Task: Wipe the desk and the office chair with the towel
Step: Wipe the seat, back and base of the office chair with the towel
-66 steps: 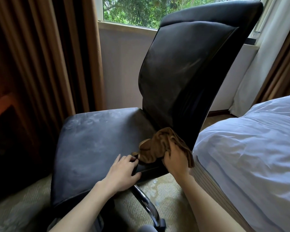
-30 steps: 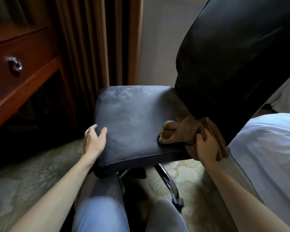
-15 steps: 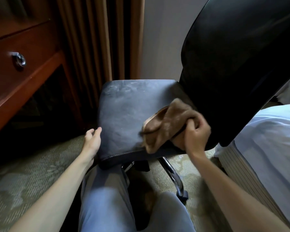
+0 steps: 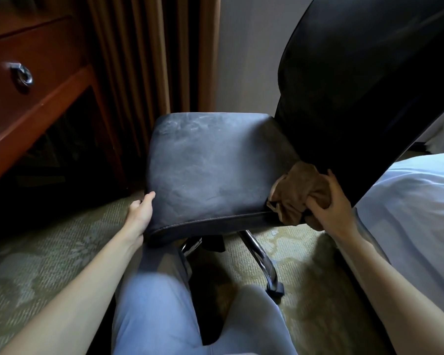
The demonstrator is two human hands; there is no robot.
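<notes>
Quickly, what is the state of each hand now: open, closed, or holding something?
Left hand: open, resting against the side of the chair seat.
Right hand: closed, gripping the brown towel.

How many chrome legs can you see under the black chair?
2: a long chrome leg slanting toward the black caster, and a short chrome stub left of it. The black seat may hide more.

Brown pleated curtains (image 4: 144,60) hang beside a pale grey wall (image 4: 249,55), patterned greenish carpet (image 4: 36,252) spreads below, and a white-sheeted bed (image 4: 415,201) stands at right.
</notes>
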